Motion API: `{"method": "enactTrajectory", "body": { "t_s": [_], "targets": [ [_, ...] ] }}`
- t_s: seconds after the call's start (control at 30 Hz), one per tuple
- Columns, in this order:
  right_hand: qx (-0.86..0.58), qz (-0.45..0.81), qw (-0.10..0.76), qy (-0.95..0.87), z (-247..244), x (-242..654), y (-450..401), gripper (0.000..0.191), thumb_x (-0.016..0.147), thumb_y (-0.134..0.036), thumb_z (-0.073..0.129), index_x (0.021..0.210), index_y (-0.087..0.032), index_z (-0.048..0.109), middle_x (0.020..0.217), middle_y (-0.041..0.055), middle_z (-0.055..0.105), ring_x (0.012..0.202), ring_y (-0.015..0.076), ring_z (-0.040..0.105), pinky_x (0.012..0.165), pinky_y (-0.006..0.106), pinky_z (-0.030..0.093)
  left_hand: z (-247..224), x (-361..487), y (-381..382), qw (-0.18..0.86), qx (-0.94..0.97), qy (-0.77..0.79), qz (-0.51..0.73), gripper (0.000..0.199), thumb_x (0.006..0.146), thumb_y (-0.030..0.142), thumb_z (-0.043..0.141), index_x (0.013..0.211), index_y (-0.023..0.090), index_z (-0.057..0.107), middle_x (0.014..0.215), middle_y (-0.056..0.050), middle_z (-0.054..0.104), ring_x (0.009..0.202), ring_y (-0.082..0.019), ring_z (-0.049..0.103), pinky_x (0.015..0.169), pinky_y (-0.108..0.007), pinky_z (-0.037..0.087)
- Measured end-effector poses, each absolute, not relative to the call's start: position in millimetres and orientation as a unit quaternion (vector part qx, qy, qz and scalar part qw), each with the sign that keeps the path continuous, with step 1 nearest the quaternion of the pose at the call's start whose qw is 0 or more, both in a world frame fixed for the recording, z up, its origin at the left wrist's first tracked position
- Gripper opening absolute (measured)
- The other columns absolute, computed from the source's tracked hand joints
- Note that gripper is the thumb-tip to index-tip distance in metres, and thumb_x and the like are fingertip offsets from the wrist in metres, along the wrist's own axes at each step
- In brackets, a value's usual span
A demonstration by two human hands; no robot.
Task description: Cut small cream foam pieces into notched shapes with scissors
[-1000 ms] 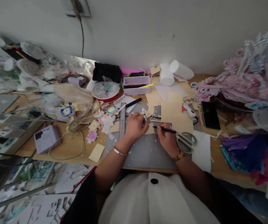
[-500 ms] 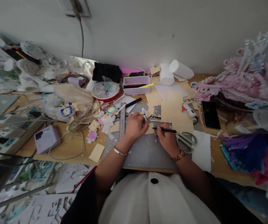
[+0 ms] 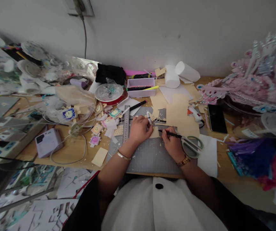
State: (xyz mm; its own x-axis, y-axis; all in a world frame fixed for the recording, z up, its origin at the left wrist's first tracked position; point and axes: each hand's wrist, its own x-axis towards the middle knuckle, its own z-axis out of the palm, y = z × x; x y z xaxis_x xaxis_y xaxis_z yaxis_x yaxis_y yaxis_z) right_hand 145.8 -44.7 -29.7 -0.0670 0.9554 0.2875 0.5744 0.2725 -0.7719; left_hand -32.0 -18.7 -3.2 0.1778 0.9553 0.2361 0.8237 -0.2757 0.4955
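Note:
My left hand [image 3: 141, 129] is closed, its fingers curled around the lower end of a small white pen-like tube [image 3: 148, 116] that sticks up. Its fingertips also rest at the left edge of a small cream card [image 3: 155, 132] on the grey cutting mat [image 3: 147, 160]. My right hand [image 3: 172, 144] grips a slim black pen [image 3: 173, 134], whose tip points left at the card's right side. Scissors [image 3: 192, 146] with pale green handles lie just right of that hand. A metal ruler [image 3: 126, 123] lies left of my left hand.
Small coloured drawn cards [image 3: 96, 129] and paper scraps lie to the left. Behind the mat stand a lilac pen tray [image 3: 141, 93] and larger cream sheets [image 3: 182, 112]. A black phone [image 3: 217, 118] and pink tiaras [image 3: 253, 80] are on the right; a lilac device [image 3: 48, 143] and cables are on the left.
The black pen's tip has shifted very slightly to the right and away from me. Both hands otherwise stay in place.

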Motion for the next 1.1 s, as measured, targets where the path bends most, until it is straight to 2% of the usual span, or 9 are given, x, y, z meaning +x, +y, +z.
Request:
{"method": "enactTrajectory", "body": {
  "t_s": [0.17, 0.37, 0.5, 1.1],
  "targets": [
    [-0.545, 0.265, 0.396, -0.690, -29.6, 147.6, -43.3, 0.015, 0.092, -0.031, 0.047, 0.078, -0.025, 0.046, 0.063, -0.0014, 0.055, 0.059, 0.0179, 0.054, 0.061, 0.032, 0.043, -3.3, -31.6, -18.5, 0.129, 0.758, 0.585, 0.258, 0.008, 0.082, 0.023, 0.056, 0.075, 0.020, 0.058, 0.076, -0.007, 0.068, 0.089, -0.027, 0.062, 0.082, -0.042, 0.041],
    [-0.552, 0.264, 0.442, -0.656, -30.8, 149.9, -45.1, 0.022, 0.093, -0.033, 0.047, 0.073, -0.025, 0.043, 0.059, -0.0029, 0.052, 0.057, 0.0166, 0.050, 0.059, 0.031, 0.041, -3.0, -32.1, -18.7, 0.131, 0.756, 0.587, 0.257, 0.007, 0.081, 0.023, 0.057, 0.075, 0.020, 0.059, 0.076, -0.007, 0.068, 0.089, -0.027, 0.062, 0.082, -0.042, 0.041],
    [-0.551, 0.254, 0.418, -0.676, -30.7, 150.6, -46.3, 0.027, 0.094, -0.033, 0.046, 0.068, -0.025, 0.043, 0.060, -0.0027, 0.049, 0.057, 0.0162, 0.048, 0.060, 0.031, 0.039, -2.4, -32.1, -18.6, 0.135, 0.756, 0.588, 0.254, 0.007, 0.081, 0.022, 0.057, 0.075, 0.020, 0.058, 0.077, -0.006, 0.068, 0.090, -0.026, 0.062, 0.082, -0.041, 0.042],
    [-0.548, 0.250, 0.389, -0.697, -24.9, 148.3, -46.4, 0.022, 0.092, -0.031, 0.046, 0.071, -0.025, 0.042, 0.060, -0.0027, 0.050, 0.058, 0.0170, 0.050, 0.061, 0.032, 0.039, -2.7, -31.7, -18.7, 0.128, 0.755, 0.587, 0.263, 0.007, 0.082, 0.023, 0.056, 0.075, 0.020, 0.058, 0.076, -0.006, 0.068, 0.088, -0.026, 0.062, 0.081, -0.041, 0.042]
  ]
}}
